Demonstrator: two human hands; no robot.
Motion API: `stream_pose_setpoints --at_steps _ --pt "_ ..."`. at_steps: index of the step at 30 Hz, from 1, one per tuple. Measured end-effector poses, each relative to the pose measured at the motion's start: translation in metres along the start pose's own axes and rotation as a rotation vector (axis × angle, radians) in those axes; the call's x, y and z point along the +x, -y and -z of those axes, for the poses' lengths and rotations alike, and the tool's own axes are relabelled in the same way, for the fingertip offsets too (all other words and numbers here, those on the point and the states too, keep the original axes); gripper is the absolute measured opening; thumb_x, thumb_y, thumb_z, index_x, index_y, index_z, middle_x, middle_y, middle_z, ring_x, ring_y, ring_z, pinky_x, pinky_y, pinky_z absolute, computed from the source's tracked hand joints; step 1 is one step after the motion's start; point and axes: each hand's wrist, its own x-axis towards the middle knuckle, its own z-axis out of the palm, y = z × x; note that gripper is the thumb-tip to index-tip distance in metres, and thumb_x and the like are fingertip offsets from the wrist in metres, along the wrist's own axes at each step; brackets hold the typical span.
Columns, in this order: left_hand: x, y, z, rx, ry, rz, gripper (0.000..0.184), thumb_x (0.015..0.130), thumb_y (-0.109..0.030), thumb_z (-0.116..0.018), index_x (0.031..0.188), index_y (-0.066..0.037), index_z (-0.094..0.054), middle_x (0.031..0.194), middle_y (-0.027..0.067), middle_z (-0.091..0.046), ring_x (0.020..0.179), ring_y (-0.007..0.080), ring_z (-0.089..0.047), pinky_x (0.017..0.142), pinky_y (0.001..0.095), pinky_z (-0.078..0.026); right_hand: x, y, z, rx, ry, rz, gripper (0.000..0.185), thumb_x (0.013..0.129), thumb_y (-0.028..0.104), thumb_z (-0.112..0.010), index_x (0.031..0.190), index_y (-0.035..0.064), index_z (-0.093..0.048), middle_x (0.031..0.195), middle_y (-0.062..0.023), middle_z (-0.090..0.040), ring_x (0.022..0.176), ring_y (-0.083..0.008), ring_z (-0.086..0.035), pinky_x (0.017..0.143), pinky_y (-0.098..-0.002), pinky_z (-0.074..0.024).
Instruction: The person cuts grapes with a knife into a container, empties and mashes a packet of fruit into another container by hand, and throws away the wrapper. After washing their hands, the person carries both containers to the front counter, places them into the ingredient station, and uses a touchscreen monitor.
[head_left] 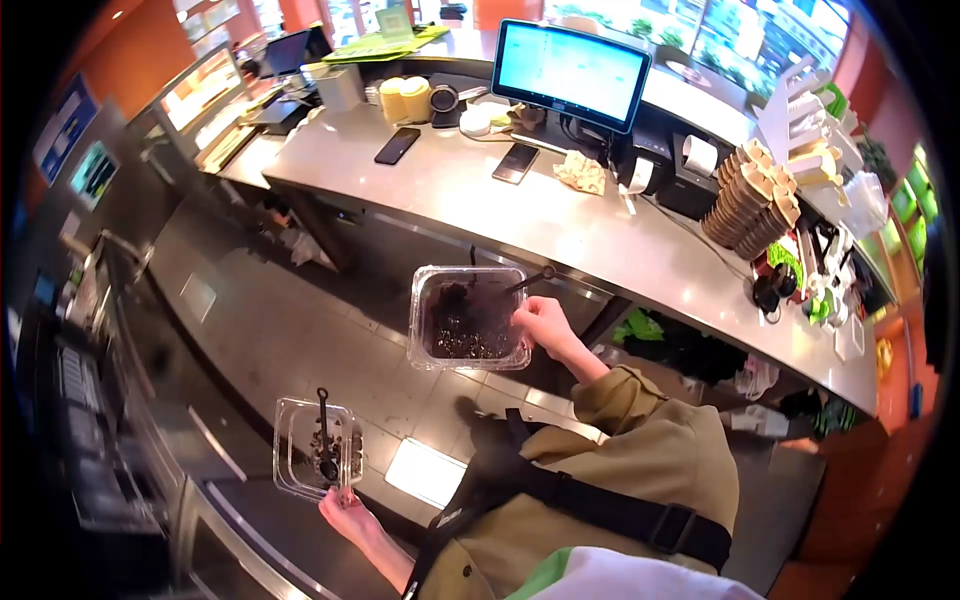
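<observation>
My left hand (pixel 345 508) grips the near edge of a small clear plastic container (pixel 285 460), held out low over the floor. Dark bits lie scattered in it, and a black spoon (pixel 324 425) rests inside with its handle pointing away from me. Closed on the right side of a larger clear plastic container (pixel 418 330) is my right hand (pixel 545 325). That one has a dark, glistening mass at the bottom, whose kind I cannot make out. A dark utensil handle (pixel 535 278) sticks out over its far right corner.
A long counter (pixel 450 190) runs ahead, bearing a monitor (pixel 570 75), two phones (pixel 398 146), a receipt printer (pixel 690 175) and stacked cardboard cup carriers (pixel 745 205). Below its right part is a shelf with bags. Metal kitchen units (pixel 240 550) line the left; tiled floor (pixel 250 260) lies between.
</observation>
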Motion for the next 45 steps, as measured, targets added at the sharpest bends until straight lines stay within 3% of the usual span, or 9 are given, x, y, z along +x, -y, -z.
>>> stream_pose_setpoints --at_steps 4,9,11,13,18,22,30,32,45 --pt "0.157 0.027 -0.039 -0.035 0.127 0.084 0.007 0.076 -0.01 -0.048 0.077 -0.003 -0.045 0.071 0.0057 -0.05 0.056 0.0135 -0.047 0.05 0.021 -0.039 0.089 0.004 -0.081 -0.089 -0.125 0.016 0.019 0.069 0.007 -0.053 0.053 0.0017 -0.045 0.043 -0.0072 -0.05 0.035 -0.0129 -0.049 0.034 -0.0253 -0.0387" --pt "0.281 -0.02 -0.116 -0.208 -0.064 0.214 0.008 0.076 -0.01 -0.051 0.074 -0.004 -0.046 0.067 0.0052 -0.051 0.057 0.014 -0.048 0.05 0.0219 -0.041 0.215 0.03 -0.227 -0.18 0.019 0.047 0.017 0.07 0.009 -0.051 0.056 0.0014 -0.046 0.042 -0.0064 -0.049 0.037 -0.0126 -0.051 0.037 -0.0247 -0.0407" --pt "0.346 -0.032 -0.108 -0.274 0.227 0.169 0.006 0.076 -0.009 -0.05 0.073 -0.005 -0.046 0.066 0.0037 -0.049 0.058 0.0131 -0.047 0.053 0.021 -0.041 0.263 0.028 -0.293 -0.086 0.105 0.025 0.013 0.07 0.007 -0.051 0.059 0.0015 -0.047 0.044 -0.0056 -0.049 0.036 -0.012 -0.049 0.036 -0.0244 -0.0393" --pt "0.392 -0.037 -0.121 -0.131 -0.104 -0.019 0.006 0.076 -0.006 -0.05 0.071 -0.006 -0.046 0.068 0.0007 -0.047 0.062 0.0103 -0.047 0.055 0.0209 -0.041 0.316 0.035 -0.37 -0.045 0.29 -0.002 0.014 0.072 0.007 -0.054 0.061 0.0026 -0.045 0.049 -0.0033 -0.048 0.036 -0.0107 -0.045 0.034 -0.0235 -0.0363" --pt "0.549 -0.06 -0.135 -0.073 -0.352 -0.132 0.008 0.073 -0.004 -0.054 0.071 -0.008 -0.046 0.065 0.0003 -0.047 0.052 0.011 -0.049 0.048 0.0223 -0.04 0.444 0.002 -0.554 -0.06 0.37 -0.034 0.014 0.075 0.012 -0.054 0.068 -0.0007 -0.055 0.06 -0.0065 -0.055 0.041 -0.0086 -0.044 0.035 -0.0188 -0.0319" --pt "0.694 -0.108 -0.178 -0.046 -0.26 -0.18 0.01 0.073 -0.004 -0.054 0.071 -0.008 -0.045 0.062 0.0011 -0.046 0.049 0.0121 -0.05 0.046 0.0231 -0.041 0.527 0.027 -0.693 -0.094 0.353 -0.054 0.015 0.077 0.011 -0.048 0.073 -0.0013 -0.055 0.067 -0.0087 -0.058 0.042 -0.0086 -0.045 0.035 -0.0174 -0.033" --pt "0.991 -0.163 -0.251 -0.139 -0.16 0.058 0.009 0.073 -0.006 -0.054 0.069 -0.01 -0.046 0.064 0.0011 -0.05 0.05 0.0133 -0.052 0.042 0.0216 -0.039 0.71 0.038 -0.936 -0.028 0.204 0.072 0.008 0.072 0.007 -0.052 0.067 0.0008 -0.051 0.055 -0.0041 -0.05 0.037 -0.0093 -0.043 0.033 -0.0193 -0.0327" --pt "1.056 -0.178 -0.267 -0.206 -0.169 0.036 0.01 0.072 -0.005 -0.053 0.068 -0.009 -0.045 0.061 0.0006 -0.046 0.05 0.0133 -0.049 0.047 0.0253 -0.045 0.782 0.025 -0.999 -0.052 0.255 0.069 0.009 0.072 0.007 -0.052 0.066 0.0009 -0.051 0.054 -0.0036 -0.049 0.036 -0.0082 -0.041 0.032 -0.0192 -0.0312" --pt "1.477 -0.307 -0.317 -0.207 -0.558 -0.172 0.012 0.073 -0.004 -0.054 0.068 -0.008 -0.044 0.065 0.0023 -0.05 0.051 0.0136 -0.053 0.048 0.024 -0.045 1.025 0.043 -1.6 -0.003 0.868 -0.092 0.008 0.075 0.007 -0.052 0.069 0.0013 -0.052 0.057 -0.0044 -0.053 0.04 -0.0081 -0.046 0.033 -0.0196 -0.0348"
